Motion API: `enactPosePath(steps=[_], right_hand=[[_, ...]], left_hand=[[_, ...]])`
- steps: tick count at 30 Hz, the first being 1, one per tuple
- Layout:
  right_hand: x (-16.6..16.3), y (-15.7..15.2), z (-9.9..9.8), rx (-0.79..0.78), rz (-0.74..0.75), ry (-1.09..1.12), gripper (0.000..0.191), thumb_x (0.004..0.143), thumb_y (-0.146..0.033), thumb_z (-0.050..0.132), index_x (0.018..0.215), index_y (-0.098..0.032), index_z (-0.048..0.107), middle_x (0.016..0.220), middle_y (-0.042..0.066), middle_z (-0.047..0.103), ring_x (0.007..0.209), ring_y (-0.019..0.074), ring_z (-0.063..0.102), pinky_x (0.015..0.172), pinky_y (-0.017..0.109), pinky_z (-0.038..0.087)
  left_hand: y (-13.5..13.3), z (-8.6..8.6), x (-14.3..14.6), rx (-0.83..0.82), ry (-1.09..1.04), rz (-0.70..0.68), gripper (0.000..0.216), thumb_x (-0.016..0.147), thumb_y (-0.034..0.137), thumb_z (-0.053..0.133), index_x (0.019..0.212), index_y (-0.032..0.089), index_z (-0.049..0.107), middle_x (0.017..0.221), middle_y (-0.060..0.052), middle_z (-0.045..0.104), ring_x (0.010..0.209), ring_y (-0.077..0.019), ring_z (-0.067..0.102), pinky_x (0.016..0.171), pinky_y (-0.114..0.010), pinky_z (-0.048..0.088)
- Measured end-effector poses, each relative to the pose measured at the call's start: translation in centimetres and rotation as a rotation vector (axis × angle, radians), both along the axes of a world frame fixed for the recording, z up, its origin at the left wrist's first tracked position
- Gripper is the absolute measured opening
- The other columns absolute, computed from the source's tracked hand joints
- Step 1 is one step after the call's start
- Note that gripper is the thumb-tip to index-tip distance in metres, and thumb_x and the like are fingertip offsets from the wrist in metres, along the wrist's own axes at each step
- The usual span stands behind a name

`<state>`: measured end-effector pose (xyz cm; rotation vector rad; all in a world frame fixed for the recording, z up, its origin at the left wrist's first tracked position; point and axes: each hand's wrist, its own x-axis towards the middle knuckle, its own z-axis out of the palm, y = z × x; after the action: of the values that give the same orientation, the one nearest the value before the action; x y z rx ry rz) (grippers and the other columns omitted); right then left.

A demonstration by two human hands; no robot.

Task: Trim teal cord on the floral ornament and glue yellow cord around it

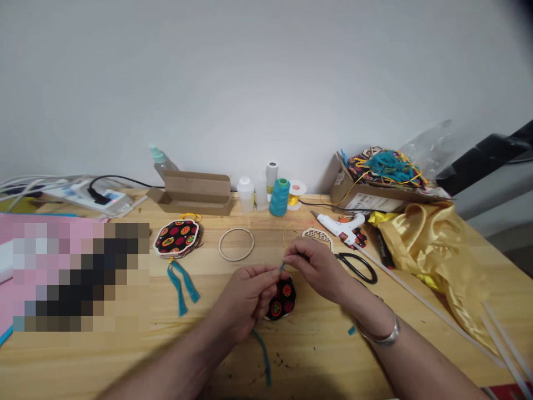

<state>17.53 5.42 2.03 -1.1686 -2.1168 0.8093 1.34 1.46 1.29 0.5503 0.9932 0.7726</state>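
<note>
My left hand [251, 294] is closed in a pinch on a teal thread tassel [264, 355], whose strands hang down below the palm. Opposite it, the thumb and finger of my right hand [318, 270] pinch the upper end of the same teal thread, close to the left fingertips. Behind the left fingers is a black floral fabric piece [283, 300], partly covered; whether the hand touches it I cannot tell. Just past my right hand lie a pale wooden lattice piece [318, 237] and black-handled scissors [362, 269], partly hidden by that hand.
A finished-looking floral ornament [176, 238] with teal tassels lies left, beside a wooden ring [236, 244]. Along the wall stand an open cardboard box [195, 194], bottles, a teal thread cone [279, 199] and a yellow cord spool [295, 191]. A glue gun [339, 226] and gold satin cloth [437, 239] lie right.
</note>
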Motion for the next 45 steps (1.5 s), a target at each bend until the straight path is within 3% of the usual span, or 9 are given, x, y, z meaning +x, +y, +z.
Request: enactPosePath(steps=[15, 18, 22, 27, 29, 31, 35, 40, 45], right_hand=[[0.6, 0.7, -0.3, 0.110, -0.123, 0.022, 0.011, 0.084, -0.018, 0.051, 0.076, -0.017, 0.057, 0.074, 0.001, 0.057, 0.071, 0.0118, 0.051, 0.067, 0.024, 0.039], [1.3, 0.8, 0.9, 0.144, -0.199, -0.166, 0.012, 0.085, -0.019, 0.049, 0.079, -0.017, 0.059, 0.080, 0.003, 0.058, 0.076, 0.0139, 0.052, 0.068, 0.025, 0.039], [3.0, 0.1, 2.9, 0.117, -0.320, -0.612, 0.018, 0.085, -0.023, 0.046, 0.076, -0.017, 0.060, 0.080, 0.007, 0.060, 0.073, 0.0181, 0.055, 0.064, 0.028, 0.037], [6.8, -2.2, 1.4, 0.102, -0.323, -0.921, 0.014, 0.077, -0.022, 0.050, 0.068, -0.015, 0.060, 0.070, 0.009, 0.061, 0.062, 0.0196, 0.056, 0.058, 0.029, 0.038], [8.2, -3.4, 0.0, 0.087, -0.332, -0.884, 0.013, 0.076, -0.018, 0.048, 0.075, -0.016, 0.061, 0.075, 0.009, 0.063, 0.066, 0.0197, 0.058, 0.061, 0.029, 0.041], [9.1, -4.4, -1.1, 0.098, -0.350, -0.855, 0.025, 0.075, -0.012, 0.046, 0.093, -0.015, 0.062, 0.089, 0.010, 0.065, 0.079, 0.0211, 0.060, 0.070, 0.030, 0.044], [9.0, -5.0, -1.5, 0.068, -0.393, -0.917, 0.043, 0.072, -0.003, 0.044, 0.112, -0.008, 0.056, 0.106, 0.015, 0.061, 0.097, 0.0244, 0.057, 0.083, 0.033, 0.044], [8.1, -4.8, -0.6, 0.046, -0.384, -1.000, 0.040, 0.072, -0.008, 0.045, 0.110, -0.003, 0.056, 0.104, 0.019, 0.061, 0.094, 0.0286, 0.058, 0.083, 0.037, 0.044], [9.1, -5.6, -0.1, -0.044, -0.416, -0.927, 0.029, 0.071, -0.018, 0.048, 0.098, -0.010, 0.057, 0.094, 0.016, 0.064, 0.086, 0.0274, 0.060, 0.073, 0.035, 0.045]], left_hand=[[-0.1, -0.2, 0.2, 0.022, 0.074, 0.003, 0.030, 0.067, 0.037, 0.066, 0.079, 0.010, 0.065, 0.038, 0.012, 0.024, 0.035, -0.0019, 0.011, 0.036, -0.019, 0.006], [-0.1, 0.0, 0.2, 0.027, 0.073, 0.004, 0.026, 0.069, 0.036, 0.065, 0.075, 0.010, 0.064, 0.038, 0.012, 0.023, 0.035, -0.0019, 0.010, 0.035, -0.019, 0.006], [0.0, 0.1, 0.2, 0.021, 0.079, 0.011, 0.024, 0.070, 0.035, 0.064, 0.073, 0.012, 0.062, 0.038, 0.012, 0.024, 0.035, -0.0021, 0.010, 0.035, -0.019, 0.006], [0.1, -0.1, 0.2, 0.010, 0.054, 0.039, 0.025, 0.068, 0.036, 0.066, 0.074, 0.013, 0.062, 0.038, 0.012, 0.023, 0.036, -0.0020, 0.010, 0.035, -0.018, 0.006], [0.1, -0.2, 0.2, 0.005, 0.056, 0.047, 0.025, 0.067, 0.037, 0.067, 0.073, 0.013, 0.061, 0.038, 0.012, 0.024, 0.035, -0.0020, 0.011, 0.035, -0.018, 0.007], [0.0, -0.2, 0.2, 0.001, 0.056, 0.047, 0.024, 0.067, 0.036, 0.067, 0.072, 0.013, 0.061, 0.038, 0.012, 0.024, 0.035, -0.0019, 0.011, 0.035, -0.017, 0.007], [0.0, -0.3, 0.2, 0.009, 0.052, 0.042, 0.023, 0.068, 0.035, 0.066, 0.074, 0.013, 0.062, 0.039, 0.012, 0.024, 0.036, -0.0020, 0.011, 0.035, -0.017, 0.007], [0.0, -0.3, 0.1, 0.023, 0.064, 0.050, 0.020, 0.071, 0.033, 0.064, 0.074, 0.014, 0.060, 0.039, 0.012, 0.023, 0.036, -0.0024, 0.011, 0.035, -0.017, 0.007], [0.1, -0.2, 0.1, 0.039, 0.053, 0.078, 0.018, 0.071, 0.031, 0.064, 0.071, 0.014, 0.059, 0.040, 0.012, 0.023, 0.037, -0.0027, 0.010, 0.035, -0.017, 0.007]])
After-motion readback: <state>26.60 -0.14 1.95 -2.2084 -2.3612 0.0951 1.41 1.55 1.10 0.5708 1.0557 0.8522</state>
